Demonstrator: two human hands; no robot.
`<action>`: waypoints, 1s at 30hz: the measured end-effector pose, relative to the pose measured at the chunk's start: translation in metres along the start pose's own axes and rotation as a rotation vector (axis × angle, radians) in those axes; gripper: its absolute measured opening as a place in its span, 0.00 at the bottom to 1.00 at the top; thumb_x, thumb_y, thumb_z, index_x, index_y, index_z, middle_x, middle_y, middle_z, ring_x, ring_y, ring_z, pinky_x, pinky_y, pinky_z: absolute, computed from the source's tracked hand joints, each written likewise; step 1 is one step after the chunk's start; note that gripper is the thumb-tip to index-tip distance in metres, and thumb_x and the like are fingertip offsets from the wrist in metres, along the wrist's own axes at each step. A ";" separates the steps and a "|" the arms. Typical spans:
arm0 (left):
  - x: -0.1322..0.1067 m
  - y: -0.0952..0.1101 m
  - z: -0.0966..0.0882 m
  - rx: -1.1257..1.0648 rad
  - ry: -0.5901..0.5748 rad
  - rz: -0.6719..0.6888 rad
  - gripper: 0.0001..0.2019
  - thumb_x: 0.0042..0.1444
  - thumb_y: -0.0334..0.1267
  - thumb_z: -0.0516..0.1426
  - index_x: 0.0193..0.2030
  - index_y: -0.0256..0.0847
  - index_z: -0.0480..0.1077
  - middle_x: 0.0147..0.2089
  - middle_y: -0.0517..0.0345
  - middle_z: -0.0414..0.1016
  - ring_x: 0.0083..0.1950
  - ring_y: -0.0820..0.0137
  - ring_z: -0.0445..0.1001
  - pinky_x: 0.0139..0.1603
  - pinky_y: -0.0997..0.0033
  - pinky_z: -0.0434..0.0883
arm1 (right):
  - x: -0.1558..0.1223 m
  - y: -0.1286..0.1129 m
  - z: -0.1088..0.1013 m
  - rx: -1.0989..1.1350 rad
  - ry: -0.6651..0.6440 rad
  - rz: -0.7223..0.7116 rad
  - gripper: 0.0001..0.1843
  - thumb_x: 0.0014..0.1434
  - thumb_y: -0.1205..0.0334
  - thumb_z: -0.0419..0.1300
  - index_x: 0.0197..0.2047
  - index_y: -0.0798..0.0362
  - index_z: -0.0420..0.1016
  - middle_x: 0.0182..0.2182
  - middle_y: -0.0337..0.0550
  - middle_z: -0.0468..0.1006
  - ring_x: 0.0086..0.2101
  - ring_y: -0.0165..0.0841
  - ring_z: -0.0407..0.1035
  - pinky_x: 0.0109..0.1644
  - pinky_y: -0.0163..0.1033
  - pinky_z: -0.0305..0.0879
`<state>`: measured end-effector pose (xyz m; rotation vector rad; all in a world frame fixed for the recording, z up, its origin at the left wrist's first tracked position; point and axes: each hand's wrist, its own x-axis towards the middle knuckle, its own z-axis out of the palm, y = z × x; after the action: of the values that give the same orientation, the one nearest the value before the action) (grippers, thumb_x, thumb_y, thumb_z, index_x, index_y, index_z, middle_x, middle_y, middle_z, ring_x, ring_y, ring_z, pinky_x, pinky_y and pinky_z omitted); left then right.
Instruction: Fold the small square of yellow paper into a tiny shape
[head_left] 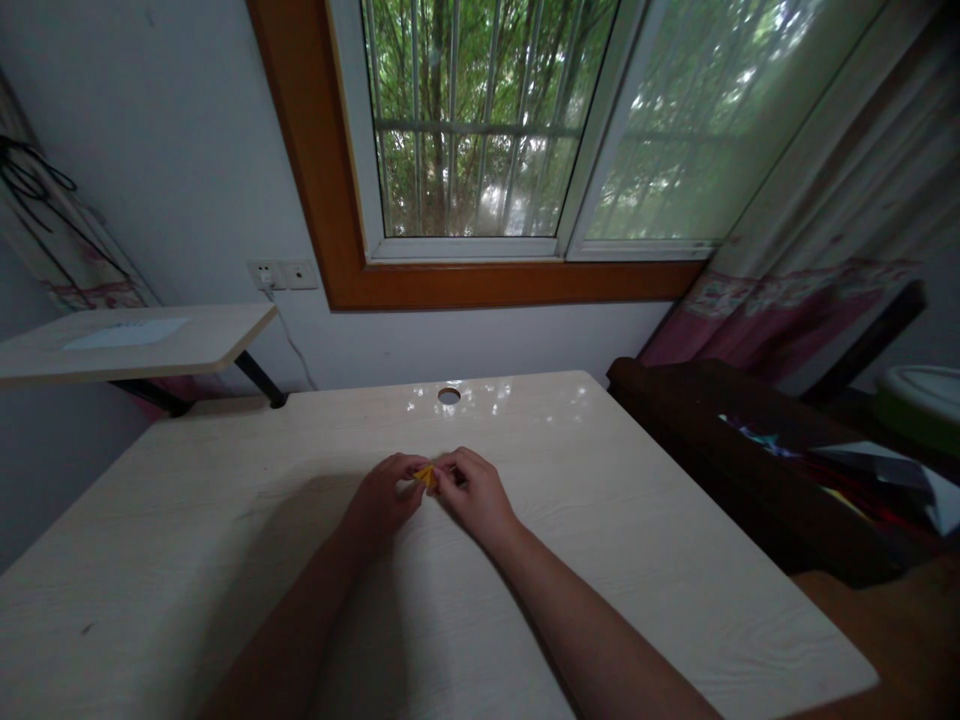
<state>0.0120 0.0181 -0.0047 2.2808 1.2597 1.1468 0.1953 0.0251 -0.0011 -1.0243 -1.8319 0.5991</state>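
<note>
A small yellow folded piece (426, 476), which looks like paper, is pinched between my two hands above the middle of the desk. From the left, the fingertips of my left hand (384, 502) close on one side of it. On the other side, the thumb and fingers of my right hand (474, 492) grip it. Its lower part narrows to a point, and my fingers cover its ends. Both forearms reach in from the bottom of the view.
The pale wooden desk (600, 560) has a round cable hole (448, 396) near its back edge. At the left stands a raised shelf (225, 335) with a paper sheet (127, 332). Dark furniture (697, 440) holding papers adjoins the right side. Behind is a barred window (480, 130).
</note>
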 end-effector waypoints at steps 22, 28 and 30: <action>0.003 0.004 -0.004 -0.321 0.036 -0.357 0.10 0.56 0.41 0.59 0.42 0.40 0.70 0.41 0.56 0.78 0.39 0.68 0.80 0.40 0.69 0.77 | 0.002 0.001 0.002 0.260 0.004 0.045 0.04 0.59 0.60 0.62 0.35 0.51 0.76 0.45 0.46 0.74 0.37 0.32 0.70 0.38 0.36 0.66; 0.004 0.001 -0.003 -0.372 0.052 -0.361 0.11 0.54 0.40 0.61 0.43 0.40 0.70 0.40 0.55 0.78 0.39 0.68 0.79 0.41 0.70 0.76 | 0.000 0.007 0.005 0.255 -0.045 0.124 0.06 0.59 0.58 0.62 0.36 0.52 0.75 0.33 0.41 0.75 0.32 0.31 0.68 0.36 0.35 0.64; 0.004 -0.002 -0.001 -0.399 0.050 -0.363 0.12 0.53 0.40 0.62 0.43 0.40 0.70 0.39 0.55 0.78 0.39 0.69 0.78 0.41 0.70 0.76 | 0.000 0.007 0.005 0.254 -0.048 0.155 0.06 0.58 0.59 0.63 0.37 0.52 0.75 0.32 0.40 0.75 0.30 0.30 0.67 0.34 0.34 0.62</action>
<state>0.0113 0.0223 -0.0027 1.6677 1.2609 1.1959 0.1937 0.0292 -0.0086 -0.9913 -1.6758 0.9313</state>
